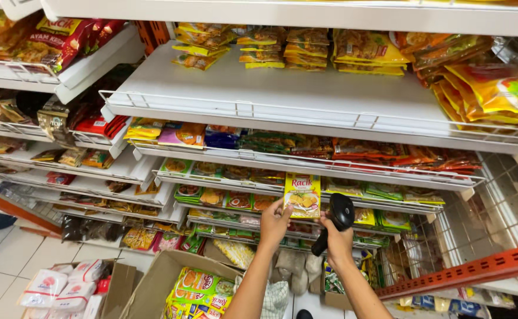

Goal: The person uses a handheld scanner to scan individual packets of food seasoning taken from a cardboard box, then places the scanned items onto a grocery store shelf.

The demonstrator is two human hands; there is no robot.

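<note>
Well, L hand pinching yellow packet, R hand gripping scanner, shelf edge behind.

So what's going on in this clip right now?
A person stands at white store shelves stocked with seasoning packets. The left hand holds up a yellow sachet in front of the lower shelves, while the right hand grips a black handheld scanner beside it. An open cardboard box of packets sits below.

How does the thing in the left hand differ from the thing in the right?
The left hand holds a flat yellow sachet upright by its lower corner; the right hand grips a bulky black handheld scanner by its handle. The sachet is printed and colourful, the scanner plain. Both are raised before the shelves.
</note>
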